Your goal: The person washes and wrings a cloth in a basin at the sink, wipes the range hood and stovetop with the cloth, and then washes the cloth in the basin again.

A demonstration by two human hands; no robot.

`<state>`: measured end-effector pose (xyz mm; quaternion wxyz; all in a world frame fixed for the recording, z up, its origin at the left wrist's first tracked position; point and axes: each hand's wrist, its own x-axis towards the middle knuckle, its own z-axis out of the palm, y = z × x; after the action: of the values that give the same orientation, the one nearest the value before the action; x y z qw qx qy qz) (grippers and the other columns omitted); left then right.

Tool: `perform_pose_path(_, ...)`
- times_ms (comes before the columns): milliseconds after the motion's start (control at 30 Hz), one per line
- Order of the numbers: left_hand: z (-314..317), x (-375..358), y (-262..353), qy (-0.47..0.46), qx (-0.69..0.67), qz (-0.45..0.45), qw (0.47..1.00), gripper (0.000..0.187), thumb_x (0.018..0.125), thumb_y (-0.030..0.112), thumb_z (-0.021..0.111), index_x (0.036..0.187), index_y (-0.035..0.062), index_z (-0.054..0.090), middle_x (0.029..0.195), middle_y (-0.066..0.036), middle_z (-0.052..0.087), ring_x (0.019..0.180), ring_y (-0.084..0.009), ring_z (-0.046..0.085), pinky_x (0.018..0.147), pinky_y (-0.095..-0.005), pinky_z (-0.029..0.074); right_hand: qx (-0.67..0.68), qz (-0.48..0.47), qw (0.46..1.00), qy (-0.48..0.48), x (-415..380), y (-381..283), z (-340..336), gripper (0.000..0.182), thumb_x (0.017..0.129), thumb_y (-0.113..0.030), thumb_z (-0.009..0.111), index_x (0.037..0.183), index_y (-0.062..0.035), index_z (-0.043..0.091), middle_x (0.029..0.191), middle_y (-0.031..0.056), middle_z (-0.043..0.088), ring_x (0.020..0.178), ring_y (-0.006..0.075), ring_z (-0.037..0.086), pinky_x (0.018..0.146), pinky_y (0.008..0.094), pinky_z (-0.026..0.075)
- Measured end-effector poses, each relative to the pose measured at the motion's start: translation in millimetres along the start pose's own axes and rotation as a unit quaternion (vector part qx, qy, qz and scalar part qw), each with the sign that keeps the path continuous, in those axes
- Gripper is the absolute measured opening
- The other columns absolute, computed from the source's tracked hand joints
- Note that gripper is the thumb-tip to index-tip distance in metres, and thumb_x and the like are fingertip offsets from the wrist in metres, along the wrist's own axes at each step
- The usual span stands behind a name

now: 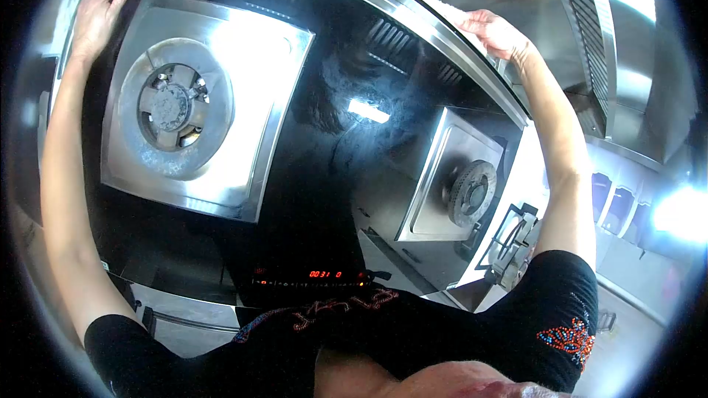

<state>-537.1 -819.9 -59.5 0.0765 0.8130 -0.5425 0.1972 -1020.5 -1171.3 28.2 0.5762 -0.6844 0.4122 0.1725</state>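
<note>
My left hand (99, 15) is at the upper left, fingers stretched and spread, beside the upper left corner of a steel burner plate (247, 114). No object shows in it. At the upper right, my right hand (493, 32) has its fingers pressed together around something whitish, perhaps a cloth, at the steel edge (442, 22) behind the black glass cooktop (317, 199). What the fingers hold is partly hidden by them. A round grey burner (171, 107) sits in the left plate.
A second steel plate (431, 184) with a burner (472, 193) lies to the right. Red digits glow on the control panel (324, 275) at the front edge. Slotted steel hood parts (582, 29) stand at the upper right, and a black metal rack (512, 239) at the right.
</note>
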Motion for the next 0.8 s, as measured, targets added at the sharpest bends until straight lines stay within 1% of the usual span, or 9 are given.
perform_pose_path(33, -0.9, 0.0, 1.3, 0.001, 0.0, 0.005, 1.0, 0.046, 0.086, 0.049, 0.033, 0.127, 0.0279, 0.037, 0.136, -0.002, 0.03, 0.125, -0.0224, 0.027, 0.105, -0.0376, 0.02, 0.049, -0.052, 0.996, 0.059, -1.6, 1.1, 0.5, 0.027, 0.084, -0.02, 0.054, 0.1, 0.0009, 0.055, 0.091, 0.0057, 0.061, 0.077, 0.0103, 0.059, 0.068, 0.0232, 0.049)
perform_pose_path(67, -3.9, -1.2, 9.2, -0.022, 0.037, -0.032, 0.999, 0.045, 0.087, 0.046, 0.033, 0.127, 0.0274, 0.038, 0.136, -0.001, 0.029, 0.126, -0.0213, 0.027, 0.105, -0.0387, 0.02, 0.117, -0.067, 0.99, 0.046, -11.7, -2.4, -7.2, 0.027, 0.085, -0.019, 0.053, 0.102, 0.0012, 0.054, 0.093, 0.0064, 0.06, 0.081, 0.0114, 0.059, 0.071, 0.0244, 0.049)
perform_pose_path(167, -4.0, -0.9, 6.4, 0.01, 0.057, -0.012, 0.998, 0.044, 0.087, 0.041, 0.037, 0.126, 0.0222, 0.041, 0.135, -0.004, 0.032, 0.125, -0.0225, 0.028, 0.103, -0.0359, 0.022, 0.237, -0.111, 0.964, 0.053, -38.7, -3.2, -22.5, 0.026, 0.086, -0.017, 0.049, 0.106, 0.0012, 0.051, 0.097, 0.0072, 0.059, 0.088, 0.0142, 0.058, 0.078, 0.0288, 0.048)
perform_pose_path(267, -6.0, 0.5, 6.7, -0.007, 0.047, -0.023, 0.999, 0.044, 0.086, 0.042, 0.037, 0.125, 0.022, 0.041, 0.135, -0.004, 0.032, 0.125, -0.0226, 0.028, 0.104, -0.0358, 0.021, 0.3, -0.179, 0.936, 0.045, -58.4, -3.9, -23.4, 0.026, 0.086, -0.016, 0.049, 0.106, 0.0008, 0.051, 0.101, 0.0083, 0.058, 0.092, 0.0155, 0.057, 0.081, 0.0299, 0.047)
perform_pose_path(467, -12.5, 1.1, 11.7, 0.016, 0.006, -0.006, 1.0, 0.042, 0.086, 0.038, 0.041, 0.122, 0.016, 0.045, 0.13, -0.011, 0.038, 0.12, -0.0287, 0.033, 0.1, -0.038, 0.026, 0.33, -0.22, 0.915, 0.068, -57.6, -31.0, -0.8, 0.03, 0.086, -0.016, 0.049, 0.11, 0.0012, 0.049, 0.106, 0.0089, 0.056, 0.097, 0.0162, 0.054, 0.087, 0.0309, 0.043)
perform_pose_path(567, -9.6, 2.0, 12.1, 0.028, 0.004, -0.002, 1.0, 0.04, 0.085, 0.036, 0.044, 0.12, 0.0153, 0.047, 0.128, -0.012, 0.04, 0.118, -0.029, 0.036, 0.099, -0.0378, 0.028, 0.254, -0.197, 0.945, 0.064, -10.2, -61.8, 26.6, 0.03, 0.085, -0.019, 0.051, 0.107, 0.0013, 0.05, 0.1, 0.007, 0.058, 0.093, 0.0136, 0.055, 0.082, 0.029, 0.044)
perform_pose_path(633, -12.2, 0.5, 16.2, 0.016, 0.01, -0.027, 0.999, 0.041, 0.085, 0.037, 0.044, 0.12, 0.0168, 0.047, 0.129, -0.01, 0.039, 0.12, -0.0271, 0.034, 0.099, -0.0388, 0.027, 0.043, -0.105, 0.99, 0.089, 57.2, -68.5, 38.3, 0.044, 0.083, -0.034, 0.054, 0.111, -0.0004, 0.05, 0.106, 0.0072, 0.056, 0.096, 0.0176, 0.053, 0.086, 0.0291, 0.041)
perform_pose_path(700, -0.7, -1.8, 10.4, 0.022, 0.027, -0.032, 0.999, 0.042, 0.085, 0.04, 0.043, 0.122, 0.0193, 0.045, 0.132, -0.009, 0.035, 0.123, -0.0244, 0.03, 0.1, -0.0398, 0.023, -0.114, -0.06, 0.987, 0.094, 110.1, -92.1, 81.9, 0.041, 0.084, -0.031, 0.053, 0.113, -0.0013, 0.05, 0.105, 0.0067, 0.056, 0.092, 0.0132, 0.053, 0.081, 0.0279, 0.044)
perform_pose_path(800, -8.5, -1.4, 15.1, -0.006, 0.017, -0.061, 0.998, 0.044, 0.085, 0.041, 0.042, 0.123, 0.0204, 0.043, 0.133, -0.007, 0.034, 0.125, -0.023, 0.027, 0.101, -0.0395, 0.021, -0.081, -0.045, 0.995, 0.02, 132.7, -157.1, 124.4, 0.04, 0.085, -0.031, 0.052, 0.112, -0.0023, 0.052, 0.106, 0.0075, 0.056, 0.092, 0.0133, 0.054, 0.077, 0.0286, 0.046)
